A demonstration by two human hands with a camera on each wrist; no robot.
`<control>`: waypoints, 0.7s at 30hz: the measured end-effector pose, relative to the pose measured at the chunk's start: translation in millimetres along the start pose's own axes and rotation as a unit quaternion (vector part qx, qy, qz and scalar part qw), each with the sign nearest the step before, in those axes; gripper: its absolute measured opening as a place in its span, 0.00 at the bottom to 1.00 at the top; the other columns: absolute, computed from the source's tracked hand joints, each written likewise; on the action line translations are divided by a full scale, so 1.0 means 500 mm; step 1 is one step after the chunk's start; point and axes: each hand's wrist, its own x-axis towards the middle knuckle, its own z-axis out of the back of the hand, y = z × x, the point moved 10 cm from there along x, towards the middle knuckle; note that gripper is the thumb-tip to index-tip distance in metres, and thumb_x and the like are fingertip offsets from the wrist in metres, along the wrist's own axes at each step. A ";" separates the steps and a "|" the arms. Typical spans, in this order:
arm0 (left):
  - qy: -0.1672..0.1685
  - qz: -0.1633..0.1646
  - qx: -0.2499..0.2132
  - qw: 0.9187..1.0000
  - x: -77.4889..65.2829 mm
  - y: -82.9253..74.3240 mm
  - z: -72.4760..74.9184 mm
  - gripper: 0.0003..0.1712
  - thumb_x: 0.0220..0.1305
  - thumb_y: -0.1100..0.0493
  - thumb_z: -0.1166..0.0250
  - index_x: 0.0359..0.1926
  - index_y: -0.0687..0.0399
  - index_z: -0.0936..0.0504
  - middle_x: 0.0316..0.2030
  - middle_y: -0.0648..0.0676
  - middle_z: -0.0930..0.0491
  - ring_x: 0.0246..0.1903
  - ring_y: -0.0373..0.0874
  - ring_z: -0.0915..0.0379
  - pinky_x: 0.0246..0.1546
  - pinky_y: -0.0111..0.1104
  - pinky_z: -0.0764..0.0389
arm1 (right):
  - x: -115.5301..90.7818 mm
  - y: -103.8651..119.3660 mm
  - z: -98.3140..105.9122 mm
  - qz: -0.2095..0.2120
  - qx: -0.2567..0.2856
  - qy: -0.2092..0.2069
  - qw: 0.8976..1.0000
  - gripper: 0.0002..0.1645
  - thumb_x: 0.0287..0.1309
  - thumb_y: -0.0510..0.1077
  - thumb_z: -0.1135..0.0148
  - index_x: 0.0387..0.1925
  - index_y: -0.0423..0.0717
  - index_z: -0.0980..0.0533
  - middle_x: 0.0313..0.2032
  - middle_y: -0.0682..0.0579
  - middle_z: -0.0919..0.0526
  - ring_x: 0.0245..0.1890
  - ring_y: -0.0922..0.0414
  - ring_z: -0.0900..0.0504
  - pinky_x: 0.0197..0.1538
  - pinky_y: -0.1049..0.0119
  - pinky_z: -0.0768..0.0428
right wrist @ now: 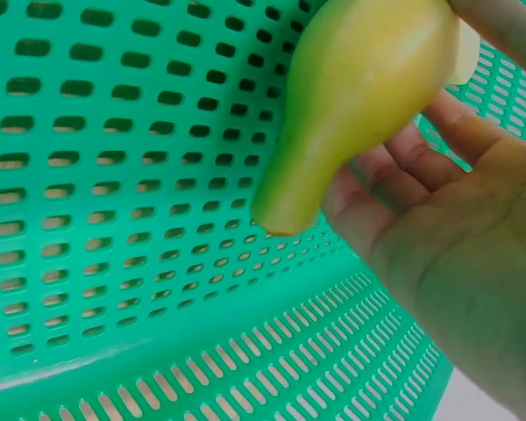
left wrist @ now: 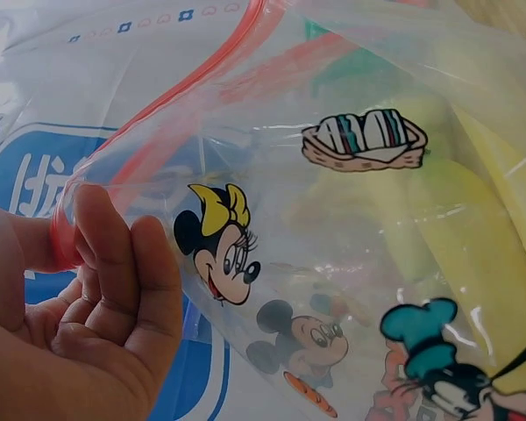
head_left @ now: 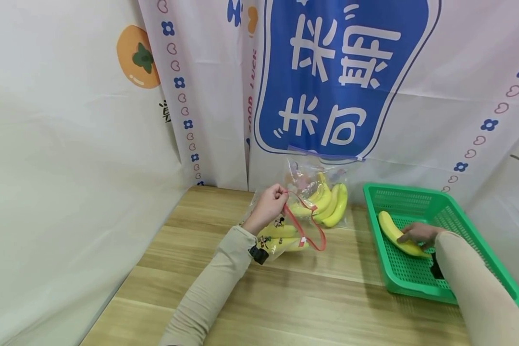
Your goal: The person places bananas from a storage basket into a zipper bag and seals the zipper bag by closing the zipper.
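Note:
My left hand pinches the red zip edge of a clear zip bag printed with cartoon figures. The bag's mouth gapes toward the right, and yellow bananas lie inside it. Over in the green plastic basket, my right hand grips a single banana. In the right wrist view, the thumb lies along one side of this banana and the fingers reach round behind it. Its far end is hidden by the hand.
Behind the held bag, a second clear bag with a purple zip leans on the curtain, with several bananas in or behind it. The wooden table meets a printed curtain at the back and a white one on the left.

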 end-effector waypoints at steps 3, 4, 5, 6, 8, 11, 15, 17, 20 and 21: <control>0.000 -0.002 -0.004 1.000 0.001 0.000 0.001 0.06 0.69 0.62 0.48 0.38 0.60 0.26 0.21 0.52 0.28 0.17 0.41 0.31 0.18 0.26 0.29 | -0.003 -0.004 0.001 0.000 0.024 0.007 1.000 0.37 0.60 0.45 0.41 0.59 0.21 0.41 0.44 0.40 0.24 0.45 0.44 0.25 0.45 0.49 0.23; 0.000 -0.002 -0.005 1.000 0.001 0.000 0.001 0.06 0.69 0.62 0.48 0.38 0.60 0.26 0.21 0.52 0.28 0.17 0.41 0.30 0.18 0.26 0.29 | -0.004 -0.005 0.000 0.000 0.031 0.010 0.999 0.37 0.61 0.45 0.42 0.59 0.20 0.42 0.44 0.40 0.25 0.45 0.44 0.25 0.46 0.48 0.23; -0.001 -0.003 -0.004 1.000 0.002 0.000 0.002 0.06 0.69 0.62 0.47 0.38 0.60 0.26 0.21 0.52 0.28 0.17 0.41 0.30 0.18 0.26 0.29 | -0.005 -0.006 -0.001 0.001 0.039 0.014 0.999 0.37 0.61 0.44 0.42 0.59 0.20 0.42 0.43 0.40 0.25 0.44 0.45 0.25 0.46 0.48 0.23; -0.001 -0.003 -0.003 1.000 0.001 -0.001 0.002 0.06 0.69 0.62 0.47 0.39 0.60 0.26 0.21 0.52 0.27 0.17 0.41 0.30 0.18 0.26 0.29 | -0.006 -0.007 -0.002 0.000 0.045 0.019 0.999 0.37 0.61 0.44 0.43 0.60 0.20 0.43 0.44 0.40 0.25 0.45 0.44 0.25 0.46 0.48 0.23; -0.001 -0.004 -0.001 1.000 0.001 -0.002 0.002 0.06 0.69 0.62 0.47 0.39 0.60 0.26 0.21 0.52 0.27 0.17 0.41 0.30 0.18 0.26 0.29 | -0.009 -0.008 -0.007 -0.001 0.055 0.031 0.998 0.37 0.62 0.45 0.43 0.60 0.20 0.43 0.45 0.39 0.25 0.47 0.40 0.25 0.48 0.46 0.24; 0.000 -0.005 0.005 1.000 0.000 -0.001 0.001 0.06 0.69 0.62 0.47 0.39 0.60 0.25 0.21 0.52 0.27 0.17 0.41 0.31 0.17 0.26 0.29 | -0.013 -0.007 -0.016 -0.001 0.070 0.048 0.996 0.38 0.62 0.45 0.44 0.60 0.19 0.45 0.48 0.37 0.26 0.53 0.31 0.30 0.50 0.44 0.26; 0.000 -0.007 0.004 1.000 -0.001 -0.001 0.000 0.06 0.69 0.62 0.47 0.39 0.60 0.25 0.21 0.52 0.27 0.17 0.40 0.31 0.18 0.26 0.29 | -0.018 -0.004 -0.023 -0.004 0.083 0.058 0.995 0.38 0.63 0.45 0.45 0.60 0.19 0.46 0.49 0.36 0.27 0.55 0.30 0.32 0.51 0.44 0.26; -0.001 -0.005 0.001 1.000 -0.002 -0.002 0.000 0.06 0.68 0.62 0.47 0.39 0.61 0.25 0.21 0.52 0.28 0.17 0.40 0.31 0.18 0.26 0.29 | -0.020 -0.004 -0.024 -0.009 0.090 0.057 0.994 0.38 0.63 0.45 0.45 0.60 0.19 0.46 0.48 0.37 0.27 0.52 0.35 0.28 0.49 0.47 0.24; -0.001 -0.003 0.000 1.000 -0.002 -0.002 0.000 0.06 0.68 0.62 0.47 0.39 0.61 0.25 0.22 0.52 0.28 0.17 0.40 0.31 0.18 0.26 0.28 | -0.020 -0.002 -0.029 -0.012 0.104 0.058 0.993 0.35 0.64 0.46 0.45 0.59 0.21 0.42 0.44 0.40 0.26 0.46 0.45 0.24 0.45 0.52 0.23; -0.001 -0.003 0.001 1.000 -0.002 -0.002 -0.001 0.06 0.68 0.62 0.47 0.39 0.61 0.25 0.22 0.52 0.27 0.17 0.40 0.31 0.18 0.26 0.28 | -0.019 -0.002 -0.032 -0.014 0.114 0.058 0.992 0.33 0.64 0.46 0.45 0.57 0.23 0.40 0.42 0.41 0.25 0.43 0.48 0.23 0.44 0.53 0.22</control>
